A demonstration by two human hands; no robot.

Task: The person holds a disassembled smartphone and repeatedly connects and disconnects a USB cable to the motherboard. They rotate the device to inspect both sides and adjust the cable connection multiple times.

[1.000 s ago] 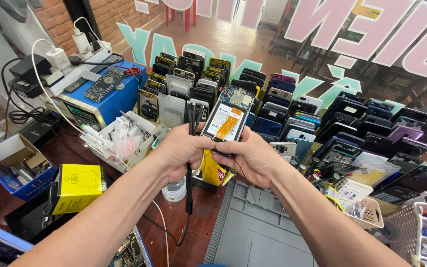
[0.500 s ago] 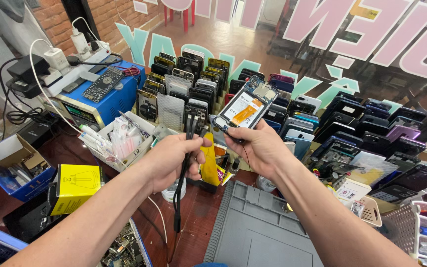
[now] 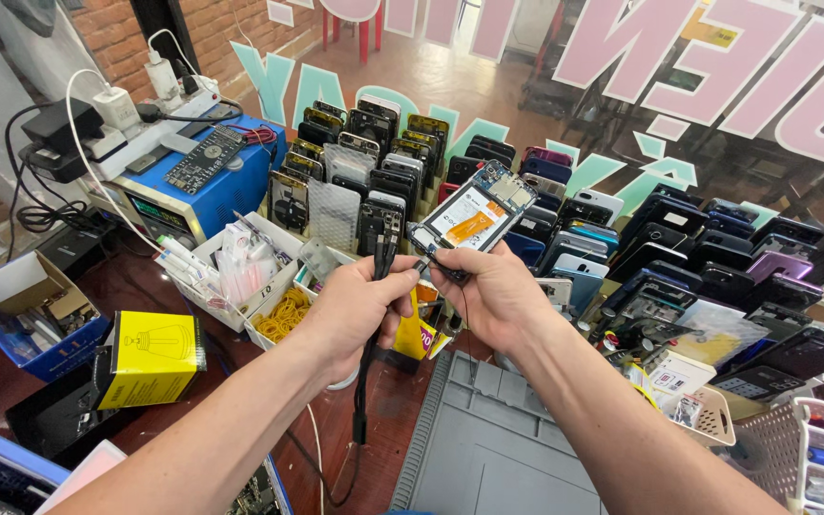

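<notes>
Left fingers (image 3: pixel 388 291) closed on bundle of black charging cables (image 3: pixel 381 253), plug ends up for picking | right fingers (image 3: pixel 450 272) grip opened back-off smartphone with orange strip (image 3: pixel 474 215), raised over grey silicone mat (image 3: pixel 488 448), port toward cables | racks of phones (image 3: pixel 717 248) behind.

left hand (image 3: pixel 355 310): grip closed, fist raised | right hand (image 3: pixel 493 296): grip closed, palm inward | forearms converging
</notes>
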